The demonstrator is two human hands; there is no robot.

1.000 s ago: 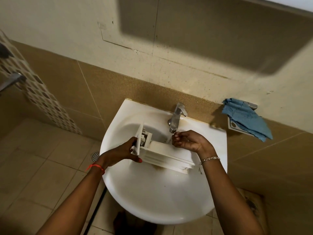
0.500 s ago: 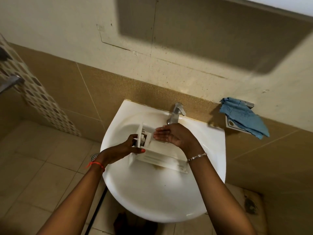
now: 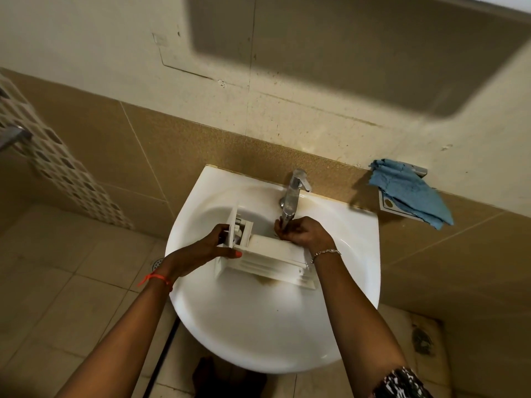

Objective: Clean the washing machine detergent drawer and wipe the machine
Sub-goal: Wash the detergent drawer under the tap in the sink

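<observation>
White ceramic sink [image 3: 258,343], low in the middle of the frame, carries the white plastic detergent drawer [image 3: 270,254] on its side across the basin. The left hand [image 3: 211,245] grips its front end and, farther back, the right hand [image 3: 301,232] has its fingers curled round the spout tip of the chrome tap [image 3: 293,193]. Steadied by one hand alone, the drawer may slip and crack against the basin, or a hard jet may splash outward. Half a second earlier the right hand lay flat on the drawer.
</observation>
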